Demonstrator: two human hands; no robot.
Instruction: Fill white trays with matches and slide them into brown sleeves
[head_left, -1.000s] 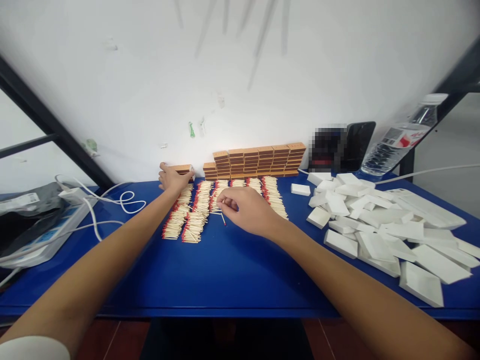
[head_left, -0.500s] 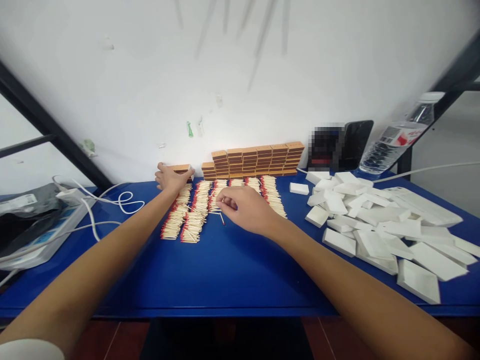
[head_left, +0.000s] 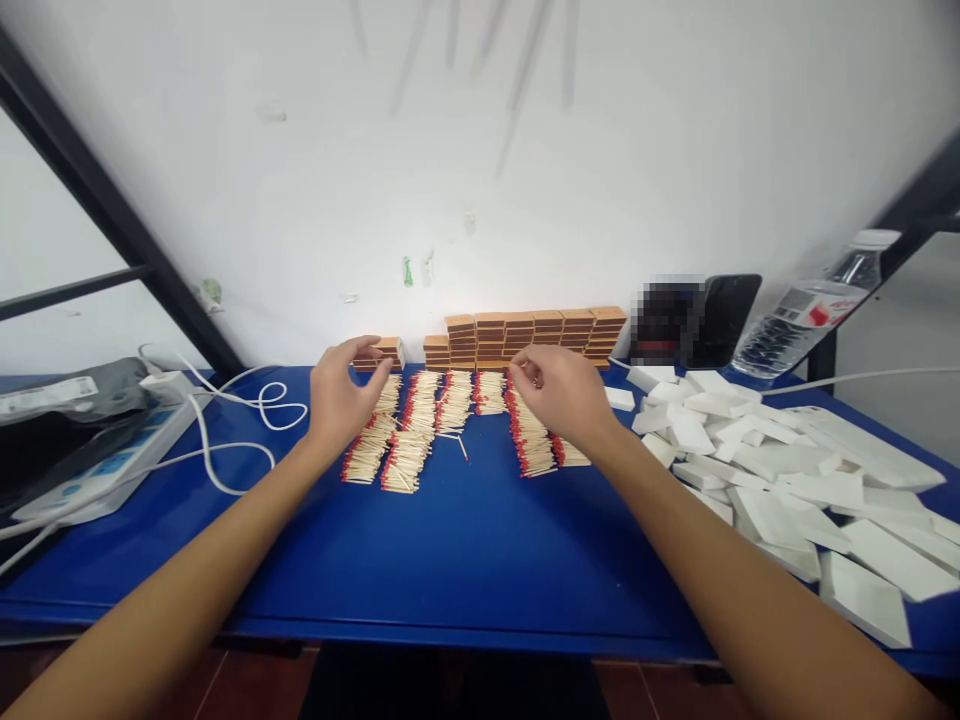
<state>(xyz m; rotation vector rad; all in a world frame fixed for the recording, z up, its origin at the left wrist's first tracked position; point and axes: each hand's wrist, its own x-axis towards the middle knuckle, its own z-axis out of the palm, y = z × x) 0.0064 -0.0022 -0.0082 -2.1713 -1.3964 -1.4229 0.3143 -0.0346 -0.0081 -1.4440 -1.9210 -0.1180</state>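
Note:
My left hand (head_left: 341, 390) is open, thumb and fingers apart, just in front of a short stack of matchboxes (head_left: 388, 347) against the wall. Over the right-hand rows of matches hovers my right hand (head_left: 566, 392), its fingers curled together; whatever is in them is hidden. Rows of red-tipped matches (head_left: 411, 455) lie on the blue table (head_left: 450, 570), and one loose match (head_left: 463, 448) lies apart from them. Behind them, a longer wall of stacked matchboxes (head_left: 517, 328) with orange tops and dark brown sides runs along the back.
A heap of white box trays (head_left: 780, 490) covers the right side, with one small white tray (head_left: 619, 399) apart. Behind it stand a black phone (head_left: 733, 318) and a water bottle (head_left: 810, 310). On the left are a power strip (head_left: 112, 470), white cables and a black bag (head_left: 52, 415).
My left hand has come off the matchbox stack towards me. My right hand has moved right, from the middle match rows to the right-hand ones. The camera view has shifted slightly.

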